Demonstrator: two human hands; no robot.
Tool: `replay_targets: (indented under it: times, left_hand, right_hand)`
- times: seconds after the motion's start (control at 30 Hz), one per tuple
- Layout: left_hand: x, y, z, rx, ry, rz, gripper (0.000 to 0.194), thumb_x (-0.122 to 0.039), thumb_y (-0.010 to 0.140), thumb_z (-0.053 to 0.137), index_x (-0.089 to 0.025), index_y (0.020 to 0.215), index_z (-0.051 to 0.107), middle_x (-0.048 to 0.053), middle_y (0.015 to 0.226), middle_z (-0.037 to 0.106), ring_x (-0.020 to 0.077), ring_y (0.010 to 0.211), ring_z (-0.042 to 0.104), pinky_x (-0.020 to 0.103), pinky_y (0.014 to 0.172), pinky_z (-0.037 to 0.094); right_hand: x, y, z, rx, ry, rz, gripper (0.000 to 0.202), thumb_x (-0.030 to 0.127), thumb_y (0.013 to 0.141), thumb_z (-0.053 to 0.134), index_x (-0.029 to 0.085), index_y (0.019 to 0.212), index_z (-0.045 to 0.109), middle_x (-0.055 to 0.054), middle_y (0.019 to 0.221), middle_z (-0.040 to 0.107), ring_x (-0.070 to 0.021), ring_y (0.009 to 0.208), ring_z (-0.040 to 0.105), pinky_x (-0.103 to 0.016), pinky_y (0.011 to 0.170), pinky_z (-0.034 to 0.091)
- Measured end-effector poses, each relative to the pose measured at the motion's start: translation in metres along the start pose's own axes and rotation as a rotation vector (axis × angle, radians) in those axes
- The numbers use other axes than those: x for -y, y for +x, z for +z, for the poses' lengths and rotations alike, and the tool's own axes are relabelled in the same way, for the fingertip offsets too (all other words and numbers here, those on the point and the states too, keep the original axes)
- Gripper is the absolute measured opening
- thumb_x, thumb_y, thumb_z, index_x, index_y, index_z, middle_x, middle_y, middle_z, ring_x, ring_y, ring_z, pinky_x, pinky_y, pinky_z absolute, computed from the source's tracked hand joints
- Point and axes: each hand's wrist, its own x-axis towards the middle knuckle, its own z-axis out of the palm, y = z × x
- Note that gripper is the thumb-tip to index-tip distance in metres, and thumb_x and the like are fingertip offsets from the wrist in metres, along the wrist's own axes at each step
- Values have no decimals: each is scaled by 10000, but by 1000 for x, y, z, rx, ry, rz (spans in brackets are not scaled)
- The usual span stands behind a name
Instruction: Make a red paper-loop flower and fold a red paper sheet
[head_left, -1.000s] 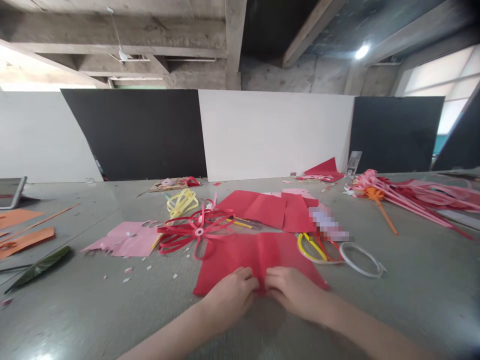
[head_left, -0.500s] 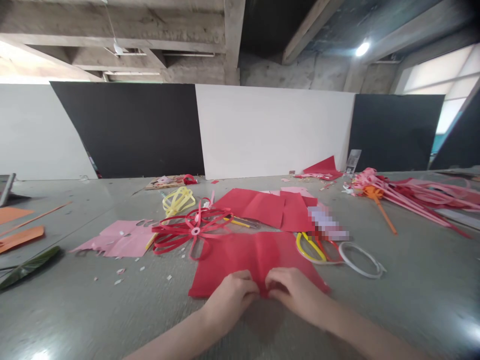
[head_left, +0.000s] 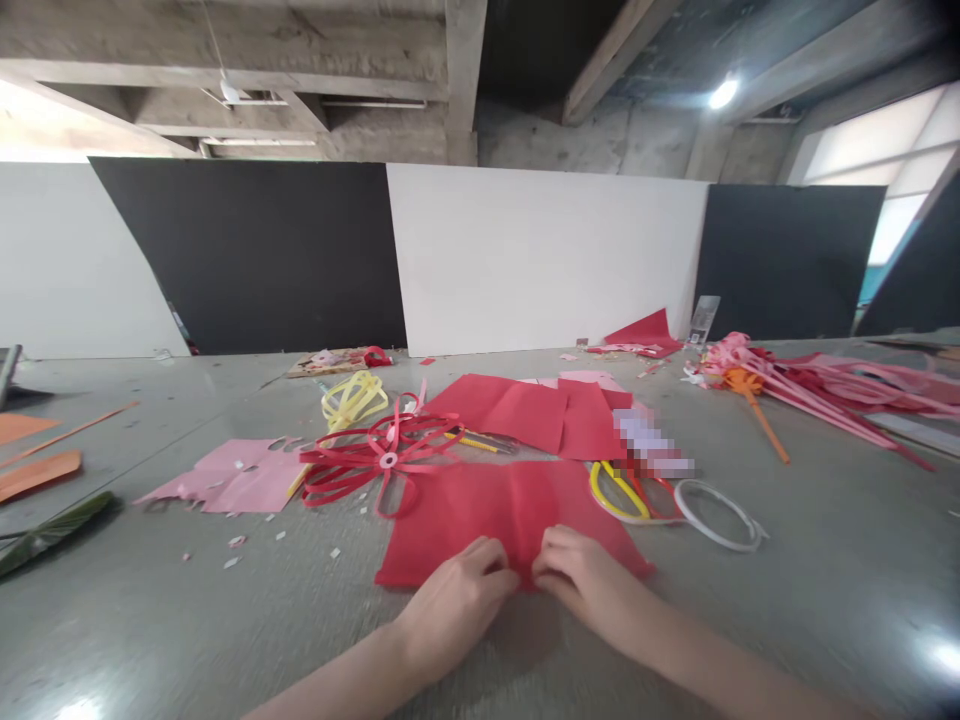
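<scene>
A red sheet (head_left: 465, 510) lies flat in front of me, with a crease down its middle and its near edge rolled or folded. My left hand (head_left: 469, 590) pinches that near edge just left of the crease. On the other side of the crease, my right hand (head_left: 577, 570) grips the same edge, fingers curled. The fingertips of both hands are partly hidden. A flower shape of red strips (head_left: 388, 460) touches the sheet's upper left corner.
Beyond the sheet are more red sheets (head_left: 525, 410) and a yellow-handled cutter (head_left: 476, 441). Yellow loops (head_left: 616, 492) and a white coil (head_left: 720, 515) lie right. Pink sheet (head_left: 232, 475), orange pieces (head_left: 37, 478) and a green leaf (head_left: 60, 535) lie left.
Both hands stay at the near edge of the red sheet; the fingers of my right hand have shifted slightly. The whole view has moved a little.
</scene>
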Motion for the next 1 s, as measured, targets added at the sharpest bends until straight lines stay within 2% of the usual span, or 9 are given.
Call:
replay_targets:
  times: [0.17, 0.43, 0.67, 1.0]
  left_hand:
    - [-5, -3, 3, -76, 86, 18, 179, -84, 843, 459, -175, 906, 601, 37, 848, 523, 159, 777, 503, 256, 678, 458]
    - [-10, -5, 8, 21, 399, 48, 80, -112, 844, 478, -125, 830, 556, 47, 787, 520, 185, 688, 504, 293, 597, 471]
    - [-12, -7, 9, 3, 395, 104, 121, -111, 857, 440, -127, 796, 544, 54, 773, 501, 190, 687, 488, 303, 600, 468]
    - [-12, -5, 10, 55, 385, 62, 70, -85, 815, 494, -130, 789, 542, 51, 795, 516, 191, 698, 500, 308, 617, 487]
  right_hand:
    - [-4, -2, -1, 9, 1, 14, 127, 94, 763, 601, 193, 825, 650, -3, 840, 538, -133, 794, 540, -246, 733, 419]
    - [2, -1, -6, 71, -50, 1, 130, 76, 765, 596, 184, 808, 655, 7, 771, 573, -126, 717, 560, -222, 657, 414]
    - [2, -3, -14, 116, -121, 33, 146, 59, 754, 572, 194, 760, 629, 14, 769, 603, -129, 712, 579, -220, 628, 392]
    - [-4, -10, -27, 171, -285, 125, 233, -18, 606, 487, 177, 663, 600, 6, 687, 616, -136, 637, 579, -226, 545, 332]
